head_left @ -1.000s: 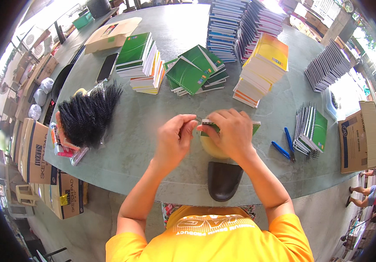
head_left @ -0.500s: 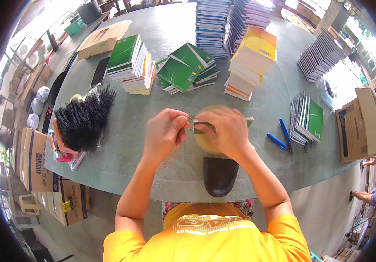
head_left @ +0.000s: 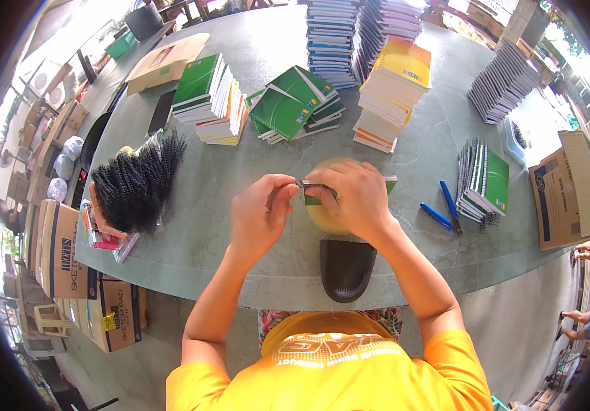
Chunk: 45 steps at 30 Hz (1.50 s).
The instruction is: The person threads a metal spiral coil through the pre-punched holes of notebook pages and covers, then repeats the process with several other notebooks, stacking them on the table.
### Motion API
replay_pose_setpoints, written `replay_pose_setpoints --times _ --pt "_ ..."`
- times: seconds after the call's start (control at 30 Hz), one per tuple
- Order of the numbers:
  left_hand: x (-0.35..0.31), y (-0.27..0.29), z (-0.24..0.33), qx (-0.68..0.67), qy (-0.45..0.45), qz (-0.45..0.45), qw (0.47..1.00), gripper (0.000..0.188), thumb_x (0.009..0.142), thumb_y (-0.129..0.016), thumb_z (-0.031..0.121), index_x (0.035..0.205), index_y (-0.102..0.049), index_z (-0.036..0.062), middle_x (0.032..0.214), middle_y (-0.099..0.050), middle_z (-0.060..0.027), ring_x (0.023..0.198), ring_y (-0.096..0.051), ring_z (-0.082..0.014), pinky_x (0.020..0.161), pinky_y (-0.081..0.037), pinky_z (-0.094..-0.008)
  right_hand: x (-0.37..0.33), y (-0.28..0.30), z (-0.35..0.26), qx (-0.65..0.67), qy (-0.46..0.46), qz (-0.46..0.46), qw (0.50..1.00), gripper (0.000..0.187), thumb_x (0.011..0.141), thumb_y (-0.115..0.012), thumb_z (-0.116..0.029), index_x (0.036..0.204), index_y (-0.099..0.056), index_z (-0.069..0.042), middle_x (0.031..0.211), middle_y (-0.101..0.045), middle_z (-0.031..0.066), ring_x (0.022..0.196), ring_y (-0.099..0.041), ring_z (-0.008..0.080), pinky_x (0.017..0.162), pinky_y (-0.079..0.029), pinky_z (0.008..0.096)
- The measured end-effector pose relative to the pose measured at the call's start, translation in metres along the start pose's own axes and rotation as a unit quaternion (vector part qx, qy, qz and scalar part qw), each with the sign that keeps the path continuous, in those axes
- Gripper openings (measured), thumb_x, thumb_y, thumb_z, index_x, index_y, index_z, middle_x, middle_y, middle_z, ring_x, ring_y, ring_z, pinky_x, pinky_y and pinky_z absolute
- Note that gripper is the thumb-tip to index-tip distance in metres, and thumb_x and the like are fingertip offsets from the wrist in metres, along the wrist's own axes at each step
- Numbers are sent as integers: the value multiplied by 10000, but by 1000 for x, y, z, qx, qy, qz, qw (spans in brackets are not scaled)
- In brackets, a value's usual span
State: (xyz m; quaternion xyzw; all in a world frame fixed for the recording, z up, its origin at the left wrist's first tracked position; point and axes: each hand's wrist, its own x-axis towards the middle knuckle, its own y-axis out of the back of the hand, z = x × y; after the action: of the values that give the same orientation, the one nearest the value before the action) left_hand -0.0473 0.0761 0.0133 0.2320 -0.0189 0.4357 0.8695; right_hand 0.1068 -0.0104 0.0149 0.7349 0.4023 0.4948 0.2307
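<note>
My right hand [head_left: 353, 195] grips a small green notebook [head_left: 315, 201], its fingers covering most of the cover. The notebook lies over a round yellowish disc [head_left: 323, 222] on the table. At the notebook's left corner, my left hand [head_left: 262, 205] has thumb and fingers pinched on the end of a dark spiral binding coil [head_left: 300, 183]; the rest of the coil is hard to make out. Just below the disc, close to the table edge, lies a dark rounded pad [head_left: 347, 272].
Blue-handled pliers [head_left: 449, 205] and coil-bound green notebooks [head_left: 493, 181] lie to the right. A heap of black coils [head_left: 134, 181] is at left. Loose green notebooks [head_left: 288, 106], a yellow-covered stack [head_left: 397, 75] and tall notebook stacks [head_left: 331, 41] stand beyond. An open carton [head_left: 562, 198] sits far right.
Both hands stay close together at the notebook's left corner, with the left fingers slightly shifted at the coil. The whole view has moved a little.
</note>
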Motion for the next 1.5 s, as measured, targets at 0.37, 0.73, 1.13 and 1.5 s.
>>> replay_pose_setpoints --times 0.37,0.73,1.13,1.5 --pt "33 35 -9 127 12 -278 952 202 819 -664 106 991 -607 16 715 -578 -60 621 -531 -114 549 -455 -258 1 -1 -4 -18 -2 -61 998 114 786 -609 -166 881 -633 -108 832 -652 51 811 -609 251 701 -444 384" --pt "7 7 21 172 -142 -31 974 145 787 -620 45 926 -605 8 768 -618 -129 647 -576 -276 600 -465 -345 4 -1 4 151 37 -4 988 100 814 -594 -142 895 -574 -88 844 -622 88 830 -597 303 720 -435 412" --pt "13 12 15 71 -99 -95 988 188 805 -656 49 987 -625 12 731 -582 -72 632 -540 -157 587 -435 -269 -9 8 8 -73 42 -66 994 176 760 -628 -215 872 -581 -88 829 -624 53 841 -611 239 731 -439 367" --pt "13 10 16 263 -254 23 930 278 760 -706 71 1017 -609 25 788 -610 -102 648 -553 -242 605 -460 -342 4 11 13 45 16 -67 997 152 844 -576 -219 918 -557 -87 823 -627 74 810 -606 270 697 -427 396"
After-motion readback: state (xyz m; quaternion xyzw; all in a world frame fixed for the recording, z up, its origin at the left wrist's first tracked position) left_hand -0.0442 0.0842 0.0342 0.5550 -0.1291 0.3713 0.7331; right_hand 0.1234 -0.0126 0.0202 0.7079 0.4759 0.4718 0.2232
